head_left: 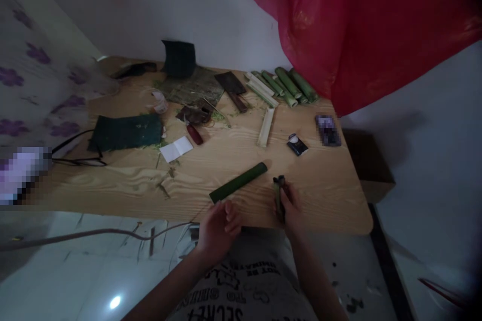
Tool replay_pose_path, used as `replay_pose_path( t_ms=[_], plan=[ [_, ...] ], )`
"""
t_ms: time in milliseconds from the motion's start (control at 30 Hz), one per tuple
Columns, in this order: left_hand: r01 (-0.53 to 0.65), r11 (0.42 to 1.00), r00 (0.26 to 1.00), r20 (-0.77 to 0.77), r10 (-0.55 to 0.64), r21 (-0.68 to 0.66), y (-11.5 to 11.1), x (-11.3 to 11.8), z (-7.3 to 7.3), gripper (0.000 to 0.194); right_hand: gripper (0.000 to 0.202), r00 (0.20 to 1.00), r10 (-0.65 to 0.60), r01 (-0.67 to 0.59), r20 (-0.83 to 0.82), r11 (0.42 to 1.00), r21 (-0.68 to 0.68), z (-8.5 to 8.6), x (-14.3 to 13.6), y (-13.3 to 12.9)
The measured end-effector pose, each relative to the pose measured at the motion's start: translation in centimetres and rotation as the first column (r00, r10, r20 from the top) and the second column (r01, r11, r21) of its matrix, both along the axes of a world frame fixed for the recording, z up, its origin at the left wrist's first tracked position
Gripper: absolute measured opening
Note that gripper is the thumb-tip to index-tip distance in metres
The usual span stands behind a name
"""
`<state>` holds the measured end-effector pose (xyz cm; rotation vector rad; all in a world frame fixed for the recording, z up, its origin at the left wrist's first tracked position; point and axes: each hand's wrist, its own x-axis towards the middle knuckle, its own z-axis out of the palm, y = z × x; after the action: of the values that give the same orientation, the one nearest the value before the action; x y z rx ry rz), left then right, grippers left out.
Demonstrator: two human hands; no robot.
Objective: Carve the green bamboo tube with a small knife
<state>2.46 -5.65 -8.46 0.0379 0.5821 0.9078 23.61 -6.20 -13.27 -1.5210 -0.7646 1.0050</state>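
My right hand [291, 206] is closed around a dark tool [280, 195] with a greenish side, held upright at the front edge of the table. My left hand [220, 225] is at the table's front edge with its fingers curled; whether anything small is inside them I cannot make out. Just beyond its fingertips a dark green bamboo piece [238, 182] lies slanted on the wooden table [331, 180]. Farther back rests a pale split bamboo strip [265, 128].
Several green bamboo pieces [288, 80] lie at the back beside a cleaver [235, 91]. A red-handled tool [195, 134], white paper [176, 149], green sheet [126, 132], small dark packet [297, 145] and phone [328, 130] lie around. Red cloth [350, 25] hangs at upper right.
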Motion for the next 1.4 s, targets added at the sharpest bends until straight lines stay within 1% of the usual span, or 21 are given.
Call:
replay_pose_path(
  t_ms=[33,67,133,167,233,300,333,367,400,533,667,767,900,967,1033,1100,1167,1200,1267,1300,1400],
  plan=[
    [0.062,0.991,0.991,-0.123,-0.047,0.121,0.0,0.1,0.1,0.034,0.037,1.0,-0.012,0.012,0.022,1.0,-0.003,0.3,-0.2,0.0],
    [0.125,0.964,0.963,-0.262,-0.061,0.234,0.2,0.2,0.2,0.035,0.033,0.999,-0.01,0.01,0.04,1.0,-0.007,0.5,-0.5,0.0],
    [0.236,0.89,0.855,-0.519,0.001,0.39,0.7,0.6,0.5,0.036,0.026,0.996,0.057,-0.055,0.07,0.998,-0.024,1.1,-1.1,-0.1],
    [0.281,0.861,0.788,-0.614,0.046,0.424,1.2,0.9,0.6,0.036,0.024,0.991,0.101,-0.099,0.082,0.995,-0.033,1.4,-1.5,-0.1],
    [0.37,0.812,0.662,-0.741,0.11,0.451,2.0,1.5,0.7,0.039,0.022,0.981,0.169,-0.166,0.094,0.985,-0.039,1.9,-2.2,-0.3],
    [0.458,0.749,0.578,-0.8,0.157,0.478,2.8,1.9,0.5,0.043,0.021,0.975,0.205,-0.203,0.086,0.979,-0.034,2.4,-2.9,-0.4],
    [0.488,0.72,0.559,-0.81,0.177,0.494,3.1,2.1,0.2,0.041,0.021,0.973,0.216,-0.215,0.075,0.976,-0.028,2.5,-3.1,-0.4],
    [0.495,0.704,0.552,-0.81,0.198,0.509,3.3,2.1,-0.1,0.038,0.022,0.972,0.227,-0.226,0.06,0.974,-0.021,2.7,-3.3,-0.4],
    [0.482,0.705,0.554,-0.804,0.214,0.52,3.4,2.1,-0.4,0.035,0.022,0.972,0.231,-0.23,0.042,0.973,-0.009,2.8,-3.4,-0.4],
    [0.394,0.785,0.599,-0.781,0.175,0.479,3.5,1.5,-0.9,0.031,0.023,0.979,0.205,-0.205,-0.009,0.978,0.035,3.1,-3.3,-0.2],
    [0.338,0.841,0.594,-0.789,0.157,0.422,3.6,1.0,-0.7,0.032,0.022,0.972,0.235,-0.233,0.008,0.969,-0.077,3.7,-2.9,-0.2],
    [0.292,0.864,0.582,-0.793,0.18,0.411,4.1,1.1,-0.7,0.031,0.023,0.956,0.292,-0.293,-0.016,0.953,-0.081,4.1,-2.8,-0.1],
    [0.283,0.863,0.512,-0.827,0.232,0.418,4.9,1.4,-0.8,0.034,0.022,0.944,0.319,-0.328,-0.088,0.939,-0.107,4.1,-2.9,0.1],
    [0.296,0.859,0.504,-0.832,0.231,0.417,5.2,1.5,-0.7,0.037,0.024,0.945,0.3,-0.316,-0.131,0.941,-0.119,3.7,-3.0,0.3],
    [0.305,0.842,0.552,-0.803,0.224,0.445,5.5,1.7,-0.5,0.036,0.025,0.954,0.252,-0.271,-0.16,0.957,-0.107,3.4,-3.0,0.4],
    [0.304,0.819,0.641,-0.74,0.201,0.487,5.5,1.8,-0.2,0.032,0.025,0.971,0.176,-0.193,-0.164,0.977,-0.094,3.2,-2.9,0.7],
    [0.322,0.805,0.707,-0.692,0.146,0.498,5.3,2.0,0.0,0.034,0.023,0.982,0.109,-0.123,-0.153,0.988,-0.088,3.1,-2.7,0.9],
    [0.341,0.804,0.719,-0.686,0.111,0.487,5.2,2.2,0.0,0.036,0.023,0.985,0.093,-0.106,-0.145,0.99,-0.087,3.1,-2.6,1.0],
    [0.362,0.813,0.713,-0.698,0.074,0.456,5.0,2.3,0.1,0.039,0.023,0.986,0.085,-0.098,-0.145,0.992,-0.082,3.1,-2.5,1.1],
    [0.356,0.824,0.701,-0.709,0.076,0.44,4.9,2.4,0.0,0.04,0.025,0.985,0.082,-0.095,-0.153,0.993,-0.077,3.1,-2.5,1.2],
    [0.304,0.849,0.641,-0.752,0.152,0.431,4.7,2.4,0.0,0.051,0.027,0.983,0.053,-0.067,-0.175,0.995,-0.073,3.3,-2.7,1.2]
  ],
)
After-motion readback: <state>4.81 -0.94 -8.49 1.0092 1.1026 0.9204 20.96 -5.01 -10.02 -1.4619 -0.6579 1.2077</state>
